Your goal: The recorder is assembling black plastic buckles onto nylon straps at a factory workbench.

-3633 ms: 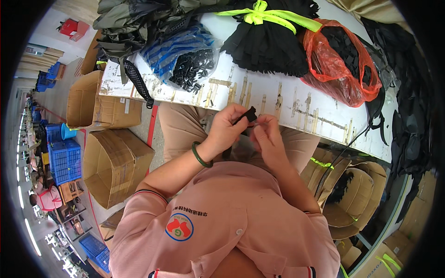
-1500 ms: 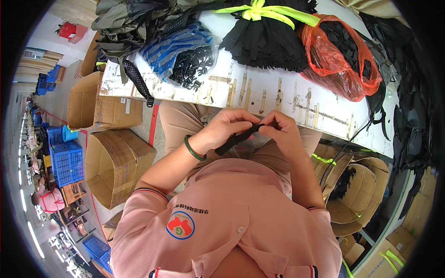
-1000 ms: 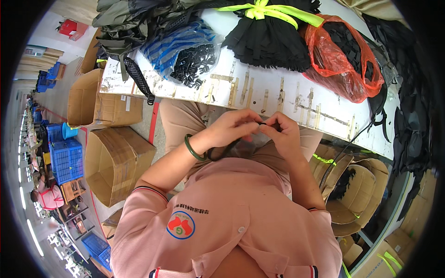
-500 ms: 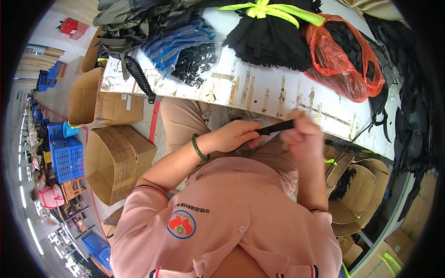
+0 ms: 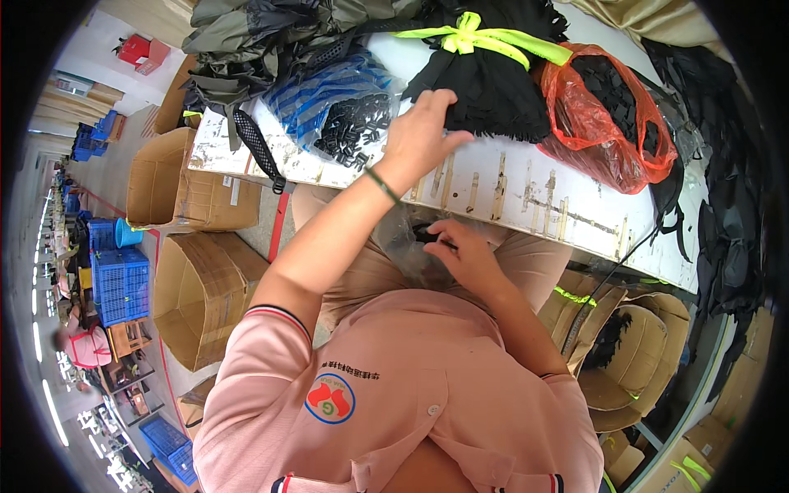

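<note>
My left hand [image 5: 421,135] reaches over the table edge, thumb spread away from its fingers. Its fingertips are at the near left side of a bundle of black fabric strips [image 5: 485,90], tied with a neon yellow band [image 5: 468,34]. No held thing shows in it. Low over my lap is my right hand [image 5: 462,253], thumb and fingers apart, at a clear plastic bag [image 5: 403,246]. A small black piece [image 5: 423,233] lies by its fingertips, partly hidden. Left of my left hand, a blue-striped plastic bag [image 5: 329,90] spills small black plastic buckles [image 5: 353,127].
A red plastic bag [image 5: 575,123] of black pieces stands right on the white table [image 5: 460,177]. Dark fabric and straps [image 5: 255,41] are heaped at the far left. Cardboard boxes [image 5: 197,287] flank me; black fabric [image 5: 731,205] hangs at the right.
My left hand has gone from the lap up to the black bundle. My right hand has lowered to the clear bag. The black strip that was stretched between both hands is no longer there.
</note>
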A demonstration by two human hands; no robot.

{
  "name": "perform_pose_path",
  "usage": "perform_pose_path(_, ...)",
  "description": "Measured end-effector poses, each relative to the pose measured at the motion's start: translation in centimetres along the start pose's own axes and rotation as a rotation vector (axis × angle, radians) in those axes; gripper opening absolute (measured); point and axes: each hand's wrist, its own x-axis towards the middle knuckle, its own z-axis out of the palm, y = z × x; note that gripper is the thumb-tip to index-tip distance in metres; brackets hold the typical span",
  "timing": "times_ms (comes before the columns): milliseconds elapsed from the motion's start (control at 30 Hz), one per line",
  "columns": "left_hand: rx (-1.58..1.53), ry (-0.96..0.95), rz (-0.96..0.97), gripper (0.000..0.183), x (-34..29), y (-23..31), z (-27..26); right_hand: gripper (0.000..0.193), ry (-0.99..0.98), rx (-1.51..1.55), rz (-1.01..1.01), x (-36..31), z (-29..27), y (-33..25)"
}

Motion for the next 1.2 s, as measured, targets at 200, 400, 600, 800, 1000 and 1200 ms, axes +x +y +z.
perform_pose_path(200, -0.097, -0.310, -0.173, 0.031, 0.2, -1.3, -0.4, 0.020, -0.097, 0.056, -0.021, -0.4, -0.8, 1.9)
perform_pose_path(400, -0.072, -0.089, -0.040, 0.043, 1.2, -0.1, 0.8, 0.014, -0.041, 0.350, 0.163, 1.4, -0.1, 2.7)
perform_pose_path(600, -0.342, -0.364, -0.304, 0.029, -0.8, -1.1, -1.1, 0.013, -0.104, 0.328, 0.095, 1.4, -0.7, 2.6)
perform_pose_path(800, -1.258, -0.593, -0.731, 0.020, -9.9, 1.1, -2.6, 0.017, 0.020, 0.772, 0.349, 3.4, -4.2, -0.8)
perform_pose_path(1000, -1.224, -0.639, -0.688, 0.017, -15.9, 0.0, -1.2, 0.008, 0.362, 0.659, 0.038, 8.1, -9.1, -6.4)
perform_pose_path(1200, -0.965, -0.834, -0.668, 0.026, -14.3, -1.7, -2.6, 0.006, 0.490, 0.530, -0.105, 7.2, -9.7, -5.1)
